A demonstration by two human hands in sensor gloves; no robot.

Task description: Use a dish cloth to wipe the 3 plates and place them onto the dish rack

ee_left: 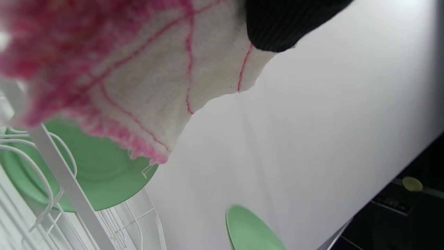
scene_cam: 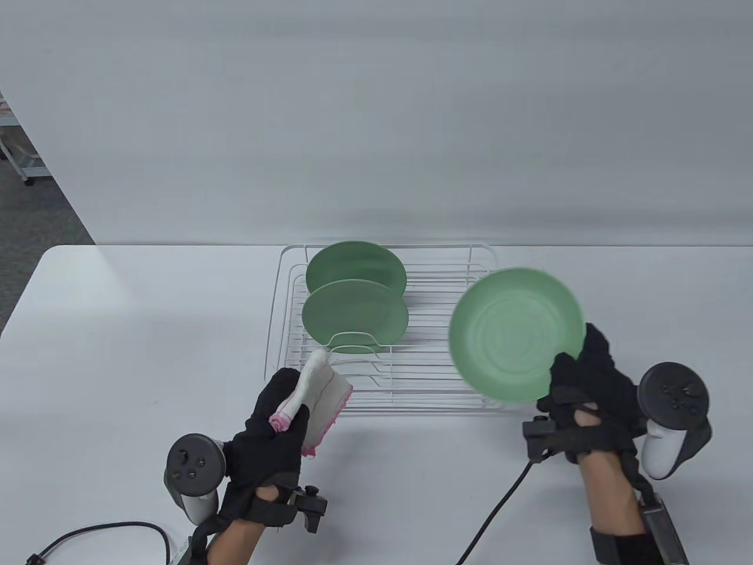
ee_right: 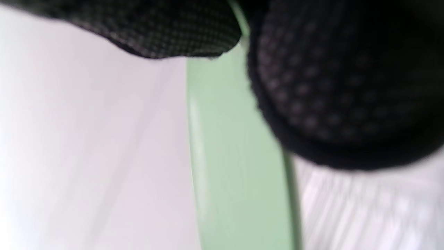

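The white wire dish rack (scene_cam: 385, 376) sits on the white table (scene_cam: 117, 329) and holds two green plates standing on edge in its left slots: the rear plate (scene_cam: 356, 265) at the back and the front plate (scene_cam: 353, 315) just ahead of it, partly overlapping it in the table view and leaning behind a wire loop. The rest of the rack, to the right of these two, shows only bare wires. The right hand (scene_cam: 591, 385) grips the third plate (scene_cam: 516, 335) by its lower right rim, the gloved thumb curled over the inner face and the other fingers behind it; the plate is tilted up with its hollow side toward the camera, held above the rack's right end and extending up and to the left of the fingers. In the right wrist view the same plate's rim (ee_right: 239, 156) runs edge-on between two black gloved fingers (ee_right: 347, 86), blurred. The left hand (scene_cam: 267, 429) is curled round the dish cloth (scene_cam: 315, 397), a white cloth with pink edging, bunched in the fist and sticking out past the fingertips to touch or overlap the rack's near left corner. In the left wrist view the cloth (ee_left: 138, 76) hangs below a gloved fingertip (ee_left: 284, 24), with the racked plates beyond it.
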